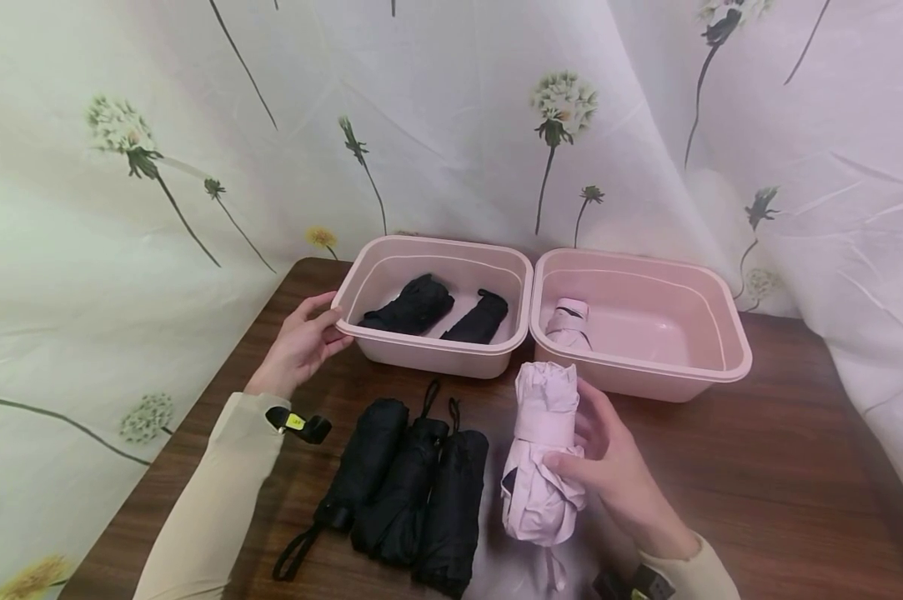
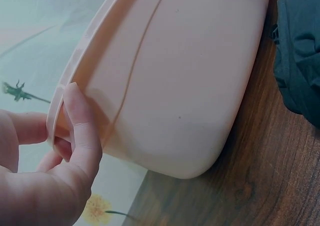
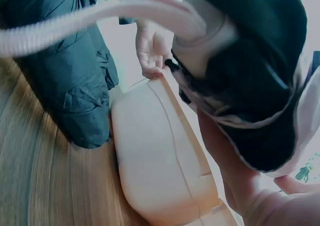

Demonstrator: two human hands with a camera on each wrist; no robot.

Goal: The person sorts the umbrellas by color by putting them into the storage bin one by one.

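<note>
My right hand (image 1: 619,471) grips a folded pale pink umbrella (image 1: 544,450) above the table, in front of the bins. Its strap hangs from the near end, and the right wrist view shows dark lining (image 3: 260,61) at that end. With fingers and thumb, my left hand (image 1: 301,346) pinches the rim of the left pink plastic bin (image 1: 436,354) at its near left corner. Inside that bin lie two folded black umbrellas (image 1: 417,304). The right pink bin (image 1: 646,379) holds one folded pink umbrella (image 1: 569,325), leaning at its left side.
Three folded black umbrellas (image 1: 454,508) lie side by side on the brown wooden table (image 1: 781,467), between my arms. The two bins stand edge to edge at the back. Behind the table hangs a pale curtain (image 1: 451,125) with dandelion prints.
</note>
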